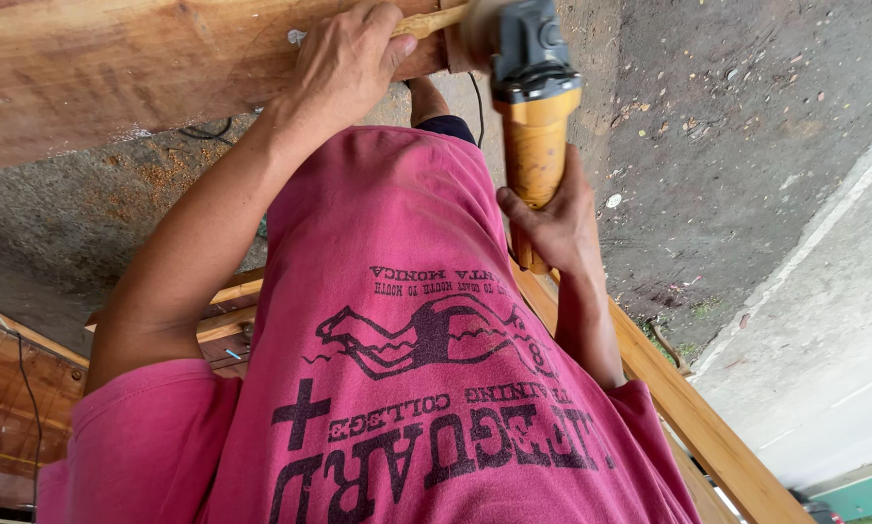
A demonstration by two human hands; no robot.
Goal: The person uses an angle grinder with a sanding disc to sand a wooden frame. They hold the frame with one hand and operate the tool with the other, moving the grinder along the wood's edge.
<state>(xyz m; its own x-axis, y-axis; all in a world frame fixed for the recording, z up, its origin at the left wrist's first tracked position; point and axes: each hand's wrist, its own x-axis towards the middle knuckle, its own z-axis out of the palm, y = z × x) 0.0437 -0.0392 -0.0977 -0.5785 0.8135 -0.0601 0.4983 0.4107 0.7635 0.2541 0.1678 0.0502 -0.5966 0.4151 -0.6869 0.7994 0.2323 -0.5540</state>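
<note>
I look down my own pink printed shirt (pixel 407 291). My right hand (pixel 552 228) grips the yellow body of an angle grinder (pixel 533 116), whose grey head is blurred at the top edge. My left hand (pixel 344 58) is closed over a pale stick-like side handle (pixel 431 21) that runs to the grinder's head, and lies against a broad wooden plank (pixel 116 68). The grinder's head sits at the plank's end. The disc itself is hidden.
Sawdust lies on the grey ground (pixel 116 194) under the plank. A black cable (pixel 203 131) runs there. Light wooden rails (pixel 688 408) slant past my right side. Dark dirt (pixel 727 146) and a pale concrete strip (pixel 824 320) lie to the right.
</note>
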